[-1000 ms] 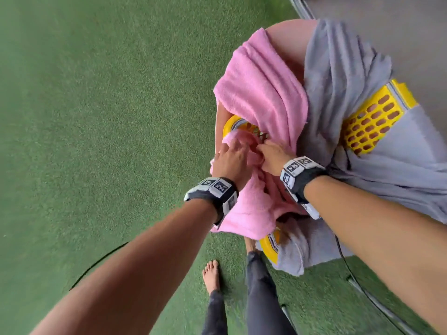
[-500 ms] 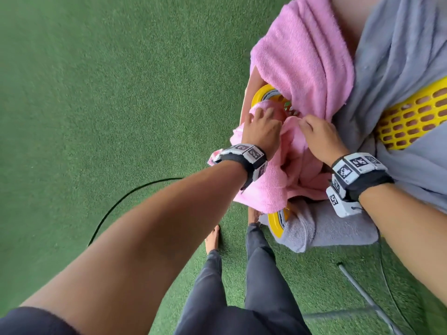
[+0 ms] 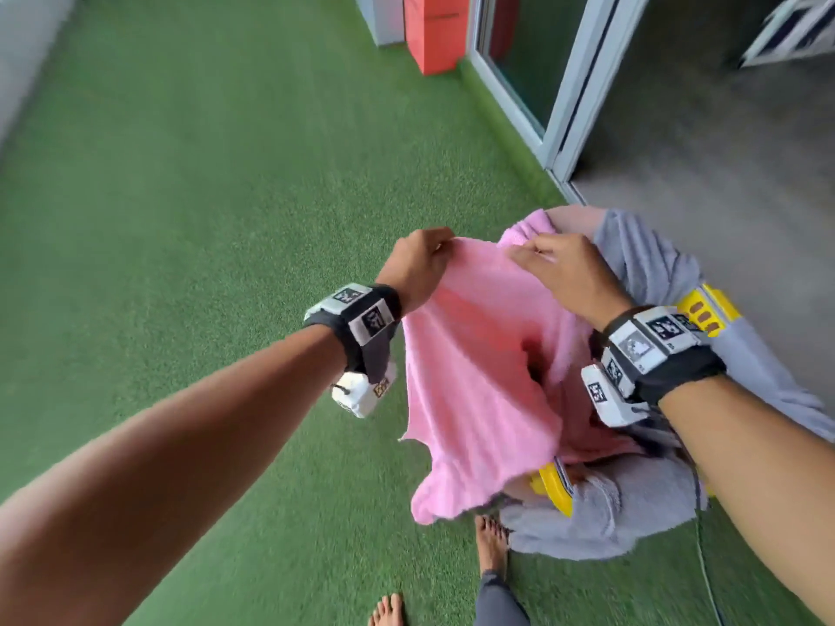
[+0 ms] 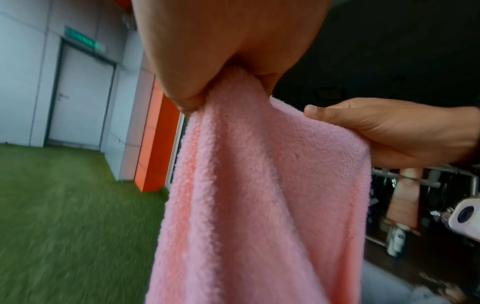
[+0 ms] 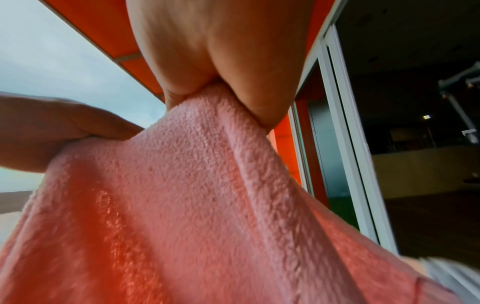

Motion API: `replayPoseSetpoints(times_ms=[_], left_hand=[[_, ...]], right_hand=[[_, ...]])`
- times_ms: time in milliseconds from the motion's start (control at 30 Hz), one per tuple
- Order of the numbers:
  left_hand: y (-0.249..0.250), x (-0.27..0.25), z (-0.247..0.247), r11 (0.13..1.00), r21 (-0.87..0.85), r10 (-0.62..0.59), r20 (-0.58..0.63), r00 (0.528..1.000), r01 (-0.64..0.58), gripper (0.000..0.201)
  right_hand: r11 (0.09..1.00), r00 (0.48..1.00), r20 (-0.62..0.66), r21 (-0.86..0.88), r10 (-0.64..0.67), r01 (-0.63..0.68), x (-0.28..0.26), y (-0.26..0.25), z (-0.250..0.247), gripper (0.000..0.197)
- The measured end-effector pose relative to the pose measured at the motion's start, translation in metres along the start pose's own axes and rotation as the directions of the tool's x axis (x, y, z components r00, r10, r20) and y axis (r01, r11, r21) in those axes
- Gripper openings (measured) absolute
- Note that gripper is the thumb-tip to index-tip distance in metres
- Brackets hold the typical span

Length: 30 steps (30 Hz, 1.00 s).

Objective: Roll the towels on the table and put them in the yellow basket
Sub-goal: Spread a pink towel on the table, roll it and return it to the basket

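Fingers of the left hand and right hand each pinch the top edge of the fluffy pink towel, which hangs below them over the yellow perforated plastic basket

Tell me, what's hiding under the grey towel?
A yellow basket: its rim and holed side peek out from under the grey towel. The towel covers most of it, so whatever lies inside the basket cannot be seen.

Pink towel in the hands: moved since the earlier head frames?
Yes. The pink towel is now lifted clear above the yellow basket, pinched along its top edge by the left hand and right hand.
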State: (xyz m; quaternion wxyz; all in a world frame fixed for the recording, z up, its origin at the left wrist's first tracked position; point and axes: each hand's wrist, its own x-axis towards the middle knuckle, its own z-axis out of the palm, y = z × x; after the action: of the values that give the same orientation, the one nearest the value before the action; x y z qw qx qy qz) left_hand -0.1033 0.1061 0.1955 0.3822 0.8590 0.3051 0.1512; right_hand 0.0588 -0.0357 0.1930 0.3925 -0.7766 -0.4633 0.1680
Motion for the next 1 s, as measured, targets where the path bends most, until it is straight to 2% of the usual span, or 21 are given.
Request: replayPoseSetpoints(times_ms=[67,167,267,367,500,600,733,800,867,933,1000], left_hand=[[0.006,-0.012,-0.052,0.998,-0.02,0.051,-0.082,0.995,-0.053,0.023],[0.019,-0.033,-0.132,0.992,-0.015,0.121,-0.227,0.966,-0.127,0.02],[0.041,-0.052,-0.211,0.985,0.008,0.162,-0.359,0.919,-0.171,0.034],[0.07,-0.069,-0.28,0.977,0.025,0.196,-0.479,0.855,-0.211,0.037],[0.106,-0.096,-0.349,0.962,0.006,0.229,-0.561,0.796,-0.272,0.034],[0.11,-0.125,-0.36,0.948,-0.054,0.236,-0.536,0.811,-0.312,0.032],[0.093,-0.175,-0.315,0.959,-0.063,0.236,-0.355,0.905,-0.275,0.036],[0.086,-0.19,-0.288,0.955,-0.109,0.24,-0.264,0.934,-0.277,0.036],[0.078,-0.197,-0.265,0.951,-0.118,0.256,-0.217,0.942,-0.285,0.037],[0.068,-0.197,-0.244,0.951,-0.081,0.282,-0.164,0.945,-0.298,0.028],[0.055,-0.198,-0.227,0.952,-0.092,0.281,-0.112,0.953,-0.291,0.018]], right_hand=[[0.995,0.995,-0.005,-0.004,-0.097,0.097,0.007,-0.058,-0.002,0.045],[0.975,0.975,-0.031,-0.04,-0.222,0.22,0.017,-0.152,-0.006,0.034],[0.935,0.934,-0.071,-0.087,-0.35,0.343,0.03,-0.245,-0.018,0.033],[0.884,0.88,-0.113,-0.146,-0.461,0.444,0.04,-0.332,-0.037,0.041],[0.829,0.807,-0.189,-0.127,-0.559,0.545,0.039,-0.408,-0.053,0.045],[0.843,0.828,-0.161,-0.061,-0.537,0.535,0.017,-0.414,-0.041,0.05],[0.892,0.903,-0.06,0.139,-0.426,0.43,-0.037,-0.361,-0.008,0.045],[0.886,0.917,0.009,0.261,-0.399,0.384,-0.064,-0.328,0.012,0.038],[0.891,0.927,0.11,0.336,-0.359,0.305,-0.084,-0.302,0.034,0.028],[0.859,0.933,0.191,0.477,-0.306,0.184,-0.101,-0.285,0.055,0.015],[0.805,0.934,0.235,0.587,-0.269,0.084,-0.115,-0.276,0.07,0.017]])
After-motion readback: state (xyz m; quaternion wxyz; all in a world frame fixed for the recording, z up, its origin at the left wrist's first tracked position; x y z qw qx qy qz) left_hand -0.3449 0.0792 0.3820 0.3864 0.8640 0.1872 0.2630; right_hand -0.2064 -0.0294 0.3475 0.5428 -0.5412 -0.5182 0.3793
